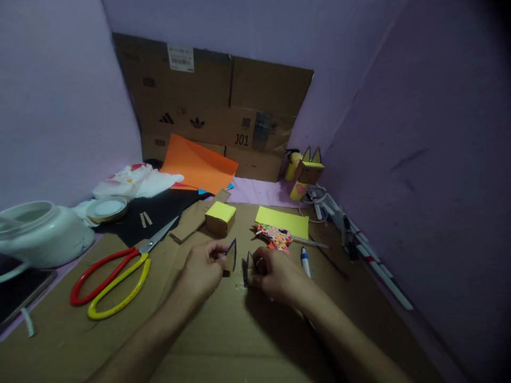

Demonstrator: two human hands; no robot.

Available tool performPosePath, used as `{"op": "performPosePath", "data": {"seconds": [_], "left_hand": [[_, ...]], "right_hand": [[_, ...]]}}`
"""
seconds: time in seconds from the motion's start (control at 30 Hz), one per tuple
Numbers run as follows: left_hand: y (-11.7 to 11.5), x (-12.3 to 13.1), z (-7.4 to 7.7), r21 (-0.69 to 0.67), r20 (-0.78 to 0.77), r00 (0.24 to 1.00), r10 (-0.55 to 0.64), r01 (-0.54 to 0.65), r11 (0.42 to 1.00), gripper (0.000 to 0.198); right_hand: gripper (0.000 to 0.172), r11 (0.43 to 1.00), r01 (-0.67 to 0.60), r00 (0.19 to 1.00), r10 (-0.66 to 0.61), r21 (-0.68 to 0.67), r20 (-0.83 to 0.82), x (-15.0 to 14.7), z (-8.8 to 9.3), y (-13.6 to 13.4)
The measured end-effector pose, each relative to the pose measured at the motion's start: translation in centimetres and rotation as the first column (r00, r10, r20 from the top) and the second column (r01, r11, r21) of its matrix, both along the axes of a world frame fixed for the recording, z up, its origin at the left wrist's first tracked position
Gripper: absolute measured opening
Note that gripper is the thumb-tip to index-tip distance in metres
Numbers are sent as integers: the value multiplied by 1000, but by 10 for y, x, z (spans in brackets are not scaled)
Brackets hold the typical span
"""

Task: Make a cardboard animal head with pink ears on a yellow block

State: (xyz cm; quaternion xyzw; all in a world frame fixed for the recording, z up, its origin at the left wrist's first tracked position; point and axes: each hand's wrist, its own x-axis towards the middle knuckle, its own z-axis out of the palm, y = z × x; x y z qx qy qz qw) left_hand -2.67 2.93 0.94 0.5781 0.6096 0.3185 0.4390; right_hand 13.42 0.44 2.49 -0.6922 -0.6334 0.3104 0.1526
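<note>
Light is dim and seems to come from the left: the left wall (51, 101) looks paler than the right wall (399, 133), which darkens to black farthest from the yellow-topped box (221, 219). Nearer than that box and to its right, a soft shadow spreads below the right grip (269, 272). Beyond the box, the white label's (181, 57) print is blurred; wide-angle stretch tilts the walls outward.
</note>
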Motion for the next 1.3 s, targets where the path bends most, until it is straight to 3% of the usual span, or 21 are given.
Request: {"op": "performPosePath", "data": {"seconds": [0.1, 0.27, 0.4, 0.53, 0.63, 0.7, 0.8, 0.83, 0.97, 1.07, 1.2, 1.3], "left_hand": [[-4, 2, 8, -53, 103, 995, 12, -6, 999, 17], [-2, -1, 9, -59, 144, 989, 27, -19, 998, 16], [-1, -3, 11, -3, 123, 992, 27, -26, 1000, 37], [-6, -3, 16, 3, 120, 992, -48, 48, 999, 46], [-7, -7, 16, 48, 15, 999, -31, 30, 998, 38], [-4, -9, 14, 115, -209, 978, -20, 45, 992, 34], [-1, -9, 12, 109, -541, 836, -95, 182, 977, 25], [0, -8, 12, 79, -586, 800, -128, 213, 974, 20], [0, -2, 13, 18, -598, 782, -174, 230, 973, 6], [0, -1, 8, -24, -518, 836, -182, 199, 980, 12], [4, -7, -2, -71, -125, 985, -116, 108, 992, 7], [4, -10, 0, -43, 120, 992, -49, 54, 998, 10]], "right_hand": [[15, 995, 68, 949, -88, -74, -302, 7, -12, 3], [38, 978, 122, 683, -207, -171, -700, 10, -11, -1], [47, 963, 158, 470, -267, -217, -841, 3, -7, -7], [46, 952, 175, 360, -299, -251, -884, -1, -9, -9], [46, 948, 196, 331, -305, -252, -893, 0, -11, -8], [46, 946, 208, 326, -308, -249, -894, 2, -11, -7], [43, 952, 194, 350, -294, -238, -890, 4, -12, -6], [42, 956, 182, 367, -283, -230, -886, 4, -13, -6], [39, 965, 154, 419, -259, -213, -871, 4, -18, -6], [36, 966, 144, 404, -254, -213, -879, 3, -24, -6], [43, 946, 209, 379, -312, -248, -872, -2, -33, -4], [60, 926, 264, 344, -353, -271, -870, -7, -31, -2]]}}
